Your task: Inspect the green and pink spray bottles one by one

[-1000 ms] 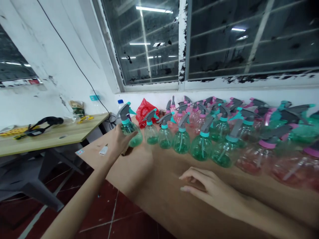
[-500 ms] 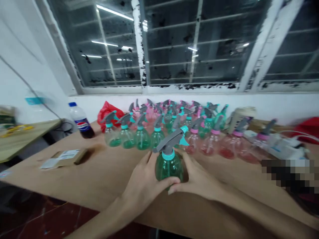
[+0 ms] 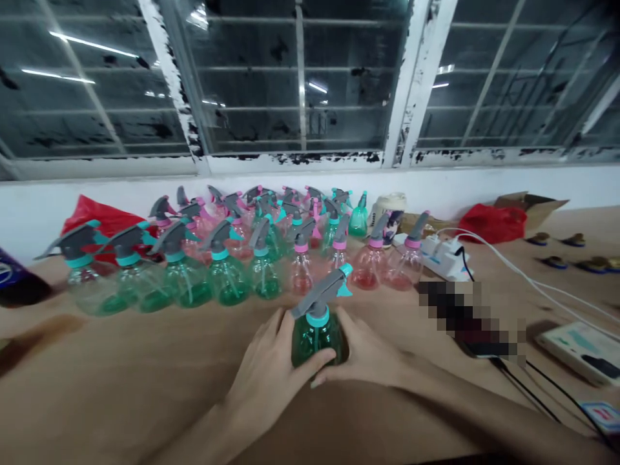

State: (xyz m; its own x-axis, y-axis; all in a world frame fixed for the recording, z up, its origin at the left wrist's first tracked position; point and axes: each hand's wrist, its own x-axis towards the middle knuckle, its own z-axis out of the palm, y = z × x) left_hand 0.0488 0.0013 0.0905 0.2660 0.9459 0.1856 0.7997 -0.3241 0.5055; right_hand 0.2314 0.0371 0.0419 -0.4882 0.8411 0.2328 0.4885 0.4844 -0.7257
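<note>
L hand (image 3: pixel 271 368) + R hand (image 3: pixel 371 352) both gripping green spray bottle (image 3: pixel 317 336), nozzle up, above/on table (image 3: pixel 194 387), hard to tell which. Other spray bottles (image 3: pixel 230 281) in rows behind

Between left grip (image 3: pixel 266 368) and right grip (image 3: pixel 375 355): one spray bottle (image 3: pixel 305 342). Front row beyond them: five green bottles (image 3: pixel 228 284), four pink bottles (image 3: pixel 367 268). Farther beyond: two red bags (image 3: pixel 496 223).

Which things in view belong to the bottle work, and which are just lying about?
Likely part of it:
- green spray bottle, between left hand and right hand
- standing spray bottles

Likely just lying about:
- red bags
- power strip
- white cables
- cardboard
</note>
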